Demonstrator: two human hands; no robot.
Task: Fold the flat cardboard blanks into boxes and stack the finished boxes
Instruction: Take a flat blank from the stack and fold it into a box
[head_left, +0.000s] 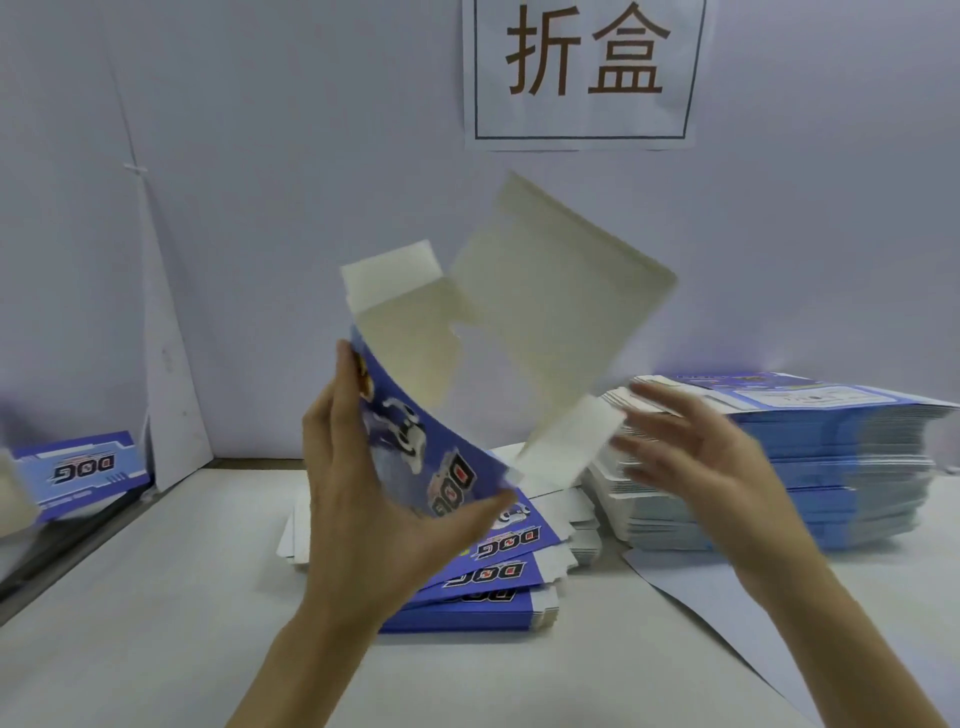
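1. We note the left hand (374, 488) raised above the table (156, 623). It is clenched on a partly opened cardboard blank (415, 415), with the thumb pressed along the lower edge and the fingers wrapped round the left edge from behind.
2. The held blank is in the air at the centre of the view, tilted. Its blue printed face, with a dog picture and "DOG" lettering, is turned toward us. Its white inner panels and flaps fan upward and to the right.
3. The right hand (696, 467) is released, with fingers straight and spread, grasping nothing. It is motion-blurred. Its fingertips sit just beside the blank's lower white flap, and we cannot tell whether they touch it.
4. A small pile of flat blanks (498, 571) lies on the table directly below the left hand. It is fanned out with the printed side up.
5. A tall stack of flat blanks (831, 467) stands on the right, behind the right hand. A pale sheet (701, 603) juts out from beneath it toward us.
6. At the far left we see a blue box (78, 473) with the same lettering, close to the wall. It is blurred, with a pale shape at the frame edge partly covering it.
7. A white sign (584, 73) with two brown characters is on the wall above.
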